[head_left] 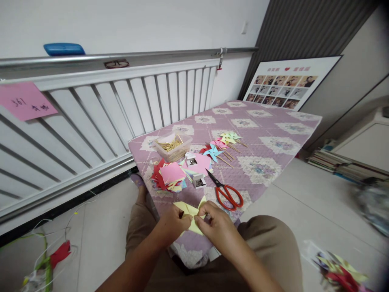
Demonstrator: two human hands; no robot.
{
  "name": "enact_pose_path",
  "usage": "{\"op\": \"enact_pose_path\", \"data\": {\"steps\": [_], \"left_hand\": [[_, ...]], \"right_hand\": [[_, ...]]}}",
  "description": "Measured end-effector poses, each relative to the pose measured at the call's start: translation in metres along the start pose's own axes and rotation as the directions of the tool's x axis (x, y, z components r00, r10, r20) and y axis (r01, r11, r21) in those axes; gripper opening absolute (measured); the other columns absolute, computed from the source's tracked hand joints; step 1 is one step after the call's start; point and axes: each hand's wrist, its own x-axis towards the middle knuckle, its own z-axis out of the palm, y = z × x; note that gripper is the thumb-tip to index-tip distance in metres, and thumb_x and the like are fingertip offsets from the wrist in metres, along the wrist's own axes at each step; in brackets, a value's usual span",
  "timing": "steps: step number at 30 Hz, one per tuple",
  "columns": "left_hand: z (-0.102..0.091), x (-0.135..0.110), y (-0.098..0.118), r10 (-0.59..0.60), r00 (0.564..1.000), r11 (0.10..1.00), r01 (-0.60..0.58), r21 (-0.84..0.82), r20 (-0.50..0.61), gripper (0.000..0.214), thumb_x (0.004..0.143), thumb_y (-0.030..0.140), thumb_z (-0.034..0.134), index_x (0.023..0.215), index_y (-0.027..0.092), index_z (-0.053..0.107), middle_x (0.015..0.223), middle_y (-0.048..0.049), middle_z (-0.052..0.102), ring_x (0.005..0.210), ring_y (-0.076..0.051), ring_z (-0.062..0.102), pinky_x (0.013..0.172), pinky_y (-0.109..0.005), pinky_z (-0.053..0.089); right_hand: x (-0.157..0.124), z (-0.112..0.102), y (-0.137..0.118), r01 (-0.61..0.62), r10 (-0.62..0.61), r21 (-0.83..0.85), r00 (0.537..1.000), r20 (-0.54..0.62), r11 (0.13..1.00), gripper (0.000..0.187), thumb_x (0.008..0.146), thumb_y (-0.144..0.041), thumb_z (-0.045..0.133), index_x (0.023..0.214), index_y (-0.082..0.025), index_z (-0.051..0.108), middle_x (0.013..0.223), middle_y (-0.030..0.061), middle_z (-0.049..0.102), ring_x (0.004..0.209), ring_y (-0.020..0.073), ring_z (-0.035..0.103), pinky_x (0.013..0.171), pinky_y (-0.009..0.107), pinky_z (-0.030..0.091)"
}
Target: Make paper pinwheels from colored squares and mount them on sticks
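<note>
A yellow paper pinwheel [192, 210], partly folded, is held between my two hands above the near corner of the cloth-covered table. My left hand [178, 221] pinches its left side, thumb near the middle. On the other side, my right hand [214, 219] has its fingers closed on the paper close to the centre. Just beyond lie scissors [225, 190] with red handles, blades pointing away to the left. A stack of coloured paper squares [172, 174] sits to the left of two small white boxes [199, 181] of metal bits.
A clear plastic box [173, 148] holds thin wooden sticks. Several finished pinwheels on sticks [213, 152] lie to its right. The purple flowered tablecloth [258, 140] reaches back towards a photo board [281, 87]. A white radiator [121, 101] runs along the left; paper scraps [343, 275] lie at lower right.
</note>
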Motion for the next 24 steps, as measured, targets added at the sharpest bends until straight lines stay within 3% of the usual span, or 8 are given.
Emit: {"op": "enact_pose_path", "data": {"steps": [3, 6, 10, 18, 24], "left_hand": [[0.0, 0.001, 0.0, -0.02, 1.0, 1.0, 0.02, -0.019, -0.005, 0.013, 0.068, 0.024, 0.052, 0.064, 0.014, 0.059, 0.053, 0.0032, 0.051, 0.045, -0.008, 0.039, 0.045, -0.022, 0.027], [0.001, 0.003, -0.003, -0.017, 1.0, 0.997, 0.017, -0.075, -0.008, 0.014, 0.069, 0.023, 0.053, 0.07, 0.013, 0.064, 0.053, 0.0027, 0.054, 0.045, -0.009, 0.042, 0.045, -0.022, 0.029], [0.002, 0.002, -0.005, 0.004, 1.0, 0.991, -0.005, -0.135, -0.005, 0.013, 0.07, 0.022, 0.054, 0.067, 0.014, 0.064, 0.055, 0.0016, 0.056, 0.046, -0.01, 0.043, 0.047, -0.022, 0.032], [0.003, 0.003, -0.005, -0.034, 0.999, 0.968, 0.042, -0.247, 0.038, 0.018, 0.07, 0.023, 0.056, 0.079, 0.014, 0.068, 0.064, -0.0009, 0.063, 0.055, -0.012, 0.053, 0.052, -0.023, 0.039], [0.001, 0.002, -0.007, 0.035, 0.983, 0.886, 0.054, -0.46, 0.183, 0.021, 0.069, 0.025, 0.06, 0.083, 0.012, 0.068, 0.066, -0.0006, 0.061, 0.054, -0.01, 0.049, 0.053, -0.022, 0.04]], "right_hand": [[-0.001, 0.008, 0.003, -0.12, 0.123, 0.06, 0.991, -0.043, 0.991, 0.012, 0.076, -0.021, 0.057, 0.084, -0.023, 0.047, 0.069, -0.0042, 0.055, 0.055, 0.0135, 0.051, 0.055, 0.025, 0.038], [-0.001, 0.016, 0.006, -0.183, 0.2, 0.233, 0.979, -0.049, 0.955, 0.037, 0.074, -0.021, 0.058, 0.109, -0.022, 0.046, 0.073, -0.0038, 0.062, 0.056, 0.014, 0.054, 0.055, 0.025, 0.042], [0.0, 0.02, 0.007, -0.188, 0.217, 0.413, 0.976, -0.025, 0.891, 0.07, 0.074, -0.019, 0.057, 0.139, -0.022, 0.031, 0.083, -0.001, 0.066, 0.06, 0.0145, 0.059, 0.055, 0.025, 0.045], [0.002, 0.018, 0.005, -0.161, 0.186, 0.392, 0.982, -0.025, 0.906, 0.079, 0.073, -0.015, 0.056, 0.146, -0.02, 0.027, 0.082, -0.0003, 0.065, 0.061, 0.0148, 0.059, 0.056, 0.025, 0.047], [0.005, 0.017, 0.006, -0.18, 0.192, 0.431, 0.981, 0.015, 0.884, 0.076, 0.072, -0.013, 0.053, 0.144, -0.02, 0.028, 0.078, -0.003, 0.062, 0.055, 0.0118, 0.054, 0.052, 0.022, 0.043]]}}
